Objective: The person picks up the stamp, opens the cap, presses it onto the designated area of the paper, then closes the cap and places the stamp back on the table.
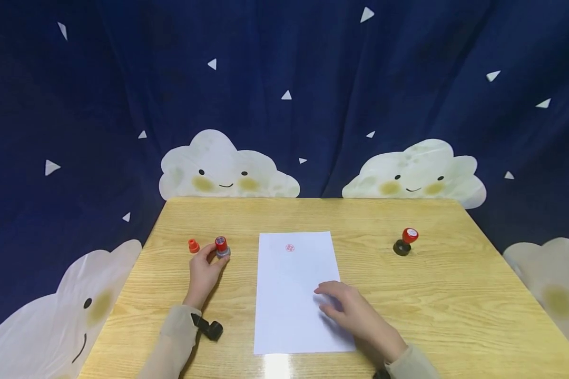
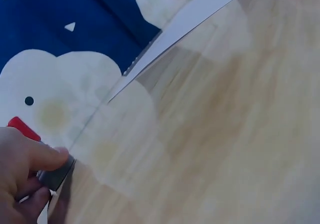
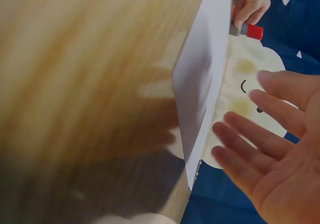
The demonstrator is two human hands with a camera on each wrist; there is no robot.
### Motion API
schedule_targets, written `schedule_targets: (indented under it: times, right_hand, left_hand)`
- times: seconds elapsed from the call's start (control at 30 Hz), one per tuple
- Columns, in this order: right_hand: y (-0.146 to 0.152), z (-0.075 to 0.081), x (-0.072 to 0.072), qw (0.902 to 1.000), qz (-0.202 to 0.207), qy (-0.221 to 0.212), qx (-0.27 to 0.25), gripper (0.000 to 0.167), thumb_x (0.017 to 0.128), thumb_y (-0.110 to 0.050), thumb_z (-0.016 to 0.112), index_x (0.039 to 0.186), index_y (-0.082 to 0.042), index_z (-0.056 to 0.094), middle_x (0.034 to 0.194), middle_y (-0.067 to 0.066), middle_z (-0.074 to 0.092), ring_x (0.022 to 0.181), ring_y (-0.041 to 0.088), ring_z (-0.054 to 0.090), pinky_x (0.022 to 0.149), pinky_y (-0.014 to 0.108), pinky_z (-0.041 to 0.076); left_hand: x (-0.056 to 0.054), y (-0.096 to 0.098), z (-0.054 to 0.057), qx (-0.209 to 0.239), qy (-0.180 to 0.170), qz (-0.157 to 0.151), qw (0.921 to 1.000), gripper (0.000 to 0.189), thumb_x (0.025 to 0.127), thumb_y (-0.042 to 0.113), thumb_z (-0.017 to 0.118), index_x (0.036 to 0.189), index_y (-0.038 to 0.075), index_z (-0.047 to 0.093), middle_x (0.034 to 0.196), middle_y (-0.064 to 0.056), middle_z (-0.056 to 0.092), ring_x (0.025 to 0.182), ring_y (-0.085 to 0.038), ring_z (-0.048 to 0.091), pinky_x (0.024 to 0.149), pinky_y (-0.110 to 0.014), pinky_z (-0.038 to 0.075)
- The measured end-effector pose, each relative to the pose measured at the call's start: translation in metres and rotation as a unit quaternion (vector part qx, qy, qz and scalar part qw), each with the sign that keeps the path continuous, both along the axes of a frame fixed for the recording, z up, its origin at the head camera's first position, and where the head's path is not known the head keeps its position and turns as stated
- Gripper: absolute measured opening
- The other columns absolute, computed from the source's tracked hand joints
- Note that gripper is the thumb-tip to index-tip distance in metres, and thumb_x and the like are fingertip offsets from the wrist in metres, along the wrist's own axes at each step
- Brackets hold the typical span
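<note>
My left hand (image 1: 203, 273) holds a small stamp with a red top and a grey base (image 1: 221, 244) between thumb and fingers, at the left of the table. In the left wrist view, the thumb lies against the stamp's grey base (image 2: 56, 176), close over the wood. A white sheet of paper (image 1: 284, 310) lies in the middle, with a round red stamp mark (image 1: 290, 248) near its top edge. Over the sheet's right edge hovers my right hand (image 1: 353, 310). Its fingers (image 3: 245, 129) are spread and loosely bent, holding nothing.
An orange-red cap (image 1: 193, 246) stands just left of the left hand's fingers. Toward the table's right side, a stamp with a red knob and black base (image 1: 402, 246) stands upright. A dark blue curtain (image 1: 313, 105) with clouds hangs behind the wooden table (image 1: 455, 295).
</note>
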State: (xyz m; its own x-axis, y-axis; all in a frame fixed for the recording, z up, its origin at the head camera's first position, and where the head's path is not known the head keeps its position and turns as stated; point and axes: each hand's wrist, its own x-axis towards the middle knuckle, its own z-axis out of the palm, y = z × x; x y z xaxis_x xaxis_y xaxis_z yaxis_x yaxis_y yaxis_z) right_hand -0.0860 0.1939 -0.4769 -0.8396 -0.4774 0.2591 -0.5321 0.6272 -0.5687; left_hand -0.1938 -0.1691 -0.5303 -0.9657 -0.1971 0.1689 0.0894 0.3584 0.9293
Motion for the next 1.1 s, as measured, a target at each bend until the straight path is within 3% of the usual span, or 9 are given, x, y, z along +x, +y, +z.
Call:
schedule_targets:
  times: [0.1,0.23,0.4,0.5,0.63,0.77,0.83,0.93,1.1]
  right_hand:
    - [0.004,-0.001,0.005,0.9996,0.005,-0.007,0.027,0.032,0.085,-0.009,0.075,0.116,-0.005,0.069,0.125,0.017,0.065,0.117,0.036,0.060,0.102,0.055,0.047]
    - [0.005,-0.001,0.011,0.9975,0.008,-0.025,0.065,0.033,0.086,-0.012,0.075,0.118,-0.006,0.069,0.132,0.020,0.060,0.120,0.039,0.057,0.102,0.057,0.046]
    - [0.006,0.000,0.014,0.9955,0.008,-0.046,0.083,0.032,0.086,-0.013,0.075,0.117,-0.004,0.070,0.135,0.022,0.057,0.123,0.039,0.055,0.103,0.056,0.046]
    - [0.005,0.000,0.014,0.9953,0.005,-0.047,0.084,0.031,0.086,-0.013,0.075,0.114,-0.003,0.071,0.135,0.023,0.057,0.124,0.040,0.054,0.103,0.055,0.046]
    - [0.005,-0.001,0.015,0.9951,0.000,-0.048,0.086,0.029,0.085,-0.012,0.075,0.112,-0.002,0.072,0.135,0.024,0.057,0.124,0.040,0.054,0.103,0.055,0.047]
    - [0.006,-0.001,0.016,0.9941,-0.003,-0.057,0.092,0.028,0.087,-0.014,0.074,0.113,-0.004,0.071,0.136,0.022,0.056,0.126,0.039,0.053,0.104,0.054,0.046]
    - [0.008,0.001,0.017,0.9939,-0.002,-0.059,0.093,0.029,0.088,-0.015,0.074,0.115,-0.005,0.071,0.137,0.021,0.056,0.126,0.039,0.053,0.105,0.054,0.045]
    - [0.013,0.006,0.016,0.9944,-0.003,-0.058,0.088,0.030,0.089,-0.016,0.073,0.117,-0.006,0.070,0.138,0.021,0.055,0.125,0.039,0.053,0.105,0.056,0.045]
    - [0.024,0.020,0.009,0.9970,-0.013,-0.016,0.075,0.028,0.089,-0.011,0.072,0.116,-0.004,0.070,0.133,0.022,0.058,0.122,0.040,0.056,0.102,0.057,0.047]
  left_hand:
    - [0.006,0.004,0.005,0.008,-0.006,0.017,0.9998,0.051,0.079,-0.008,0.078,0.125,-0.012,0.058,0.126,-0.029,0.060,0.121,-0.040,0.058,0.102,-0.040,0.049]
    - [0.025,0.008,0.015,0.016,-0.011,0.045,0.9988,0.049,0.079,-0.009,0.074,0.124,-0.012,0.057,0.123,-0.028,0.059,0.116,-0.039,0.060,0.098,-0.035,0.053]
    - [0.055,0.019,0.028,0.024,0.025,0.081,0.9961,0.030,0.080,-0.009,0.070,0.110,-0.009,0.065,0.102,-0.022,0.065,0.087,-0.030,0.068,0.071,-0.015,0.058]
    - [0.070,0.030,0.037,0.032,0.047,0.077,0.9954,0.023,0.079,-0.010,0.071,0.102,-0.006,0.069,0.092,-0.017,0.067,0.075,-0.021,0.065,0.060,-0.013,0.055]
    - [0.083,0.048,0.049,0.056,0.040,0.034,0.9970,0.021,0.079,-0.011,0.073,0.097,-0.002,0.072,0.089,-0.013,0.069,0.073,-0.015,0.064,0.057,-0.017,0.055]
    - [0.089,0.068,0.059,0.113,0.003,-0.044,0.9926,0.021,0.080,-0.011,0.073,0.099,-0.002,0.072,0.092,-0.015,0.070,0.076,-0.016,0.064,0.061,-0.019,0.057]
    - [0.090,0.079,0.063,0.158,-0.020,-0.095,0.9826,0.021,0.082,-0.011,0.072,0.102,-0.006,0.070,0.095,-0.019,0.070,0.078,-0.016,0.066,0.066,-0.021,0.058]
    - [0.089,0.098,0.067,0.221,-0.053,-0.167,0.9595,0.019,0.087,-0.007,0.068,0.105,-0.011,0.067,0.099,-0.026,0.069,0.081,-0.020,0.068,0.072,-0.028,0.061]
    - [0.085,0.135,0.071,0.264,-0.075,-0.244,0.9301,0.019,0.095,0.002,0.061,0.108,-0.011,0.065,0.101,-0.026,0.069,0.086,-0.028,0.070,0.078,-0.039,0.062]
